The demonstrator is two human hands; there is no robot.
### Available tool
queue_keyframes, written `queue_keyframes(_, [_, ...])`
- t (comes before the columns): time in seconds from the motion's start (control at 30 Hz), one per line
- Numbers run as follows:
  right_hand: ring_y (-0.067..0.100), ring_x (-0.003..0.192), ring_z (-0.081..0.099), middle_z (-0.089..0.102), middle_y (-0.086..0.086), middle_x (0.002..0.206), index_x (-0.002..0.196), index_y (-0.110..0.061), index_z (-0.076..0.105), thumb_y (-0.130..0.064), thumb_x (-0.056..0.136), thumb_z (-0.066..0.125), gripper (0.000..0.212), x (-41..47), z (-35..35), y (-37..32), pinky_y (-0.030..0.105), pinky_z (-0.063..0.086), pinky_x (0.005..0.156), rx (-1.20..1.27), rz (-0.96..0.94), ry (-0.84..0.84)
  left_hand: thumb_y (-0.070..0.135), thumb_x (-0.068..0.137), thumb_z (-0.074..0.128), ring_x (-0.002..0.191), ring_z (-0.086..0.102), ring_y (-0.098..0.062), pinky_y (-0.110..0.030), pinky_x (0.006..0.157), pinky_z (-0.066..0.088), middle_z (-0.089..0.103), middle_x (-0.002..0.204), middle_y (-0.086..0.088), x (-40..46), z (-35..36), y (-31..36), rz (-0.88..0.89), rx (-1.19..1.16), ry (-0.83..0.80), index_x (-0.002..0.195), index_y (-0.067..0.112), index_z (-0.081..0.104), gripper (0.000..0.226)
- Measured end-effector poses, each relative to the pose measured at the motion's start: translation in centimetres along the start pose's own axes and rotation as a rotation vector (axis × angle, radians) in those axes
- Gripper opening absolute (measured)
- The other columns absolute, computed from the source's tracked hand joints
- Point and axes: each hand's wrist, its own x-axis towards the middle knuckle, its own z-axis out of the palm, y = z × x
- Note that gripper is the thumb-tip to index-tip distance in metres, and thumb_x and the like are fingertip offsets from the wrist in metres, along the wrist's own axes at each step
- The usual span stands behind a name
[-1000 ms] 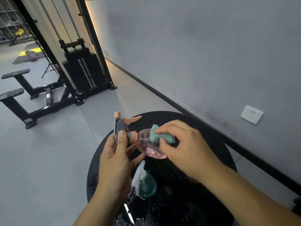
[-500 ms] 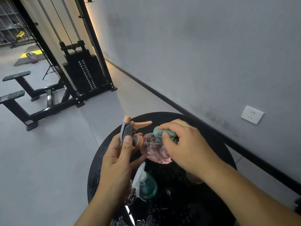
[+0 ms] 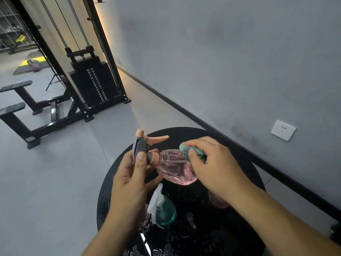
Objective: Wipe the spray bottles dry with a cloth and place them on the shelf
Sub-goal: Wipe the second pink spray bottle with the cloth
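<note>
Floor at left: bare grey floor (image 3: 55, 172), wide and open beside the table, reaching back to the weight machine (image 3: 92, 80) and benches (image 3: 16, 97).
Left hand (image 3: 129, 182): fingers curled tight round the neck and grey spray head of the pink spray bottle (image 3: 175, 167); thumb (image 3: 140, 163) pressed flat on the head, just left of the orange collar.
Pink spray bottle: held on its side above the table, orange nozzle and trigger toward the far left, clear pink body toward the right, between the two hands.
Teal spray bottle (image 3: 164, 211): upright on the table, white trigger head on top, just below the pink one and right beside the left wrist.
Table (image 3: 249, 182): round, black, wet with scattered drops; far rim close to the wall's black skirting.
Right hand (image 3: 212, 165): pinched shut on the teal cloth (image 3: 191, 151), cloth pressed against the upper right part of the pink body; thumb (image 3: 193, 157) on the cloth's near side.
Under right wrist: another pinkish object, mostly hidden, kind not clear.
Wall at right: grey, with a white socket (image 3: 283, 130); little room between table edge and wall.
</note>
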Motion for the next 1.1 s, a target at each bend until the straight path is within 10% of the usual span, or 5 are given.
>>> queue_keyframes(0.17, [-0.008,0.113,0.056,0.059,-0.024,0.12,0.121,-0.032,0.071,-0.02,0.099,0.062,0.026,-0.9,0.6,-1.2,0.004,0.046,0.089,0.033,-0.131,-0.064,0.037,0.104,0.053,0.102,0.08,-0.025,-0.034,0.075,0.065,0.08,0.112,-0.006,-0.3,0.7,0.0,-0.028,-0.025,0.021,0.113,0.01,0.066,0.032])
queue_keyframes(1.1, [-0.006,0.106,0.063,0.068,-0.023,0.109,0.103,-0.035,0.076,-0.016,0.093,0.074,0.022,-0.5,0.2,-0.3,0.007,0.05,0.079,0.358,0.043,0.069,0.042,0.094,0.072,0.11,0.078,-0.024,-0.052,0.094,0.062,0.08,0.115,-0.005,0.5,0.2,1.5,-0.195,-0.214,0.119,0.094,0.022,0.067,0.021])
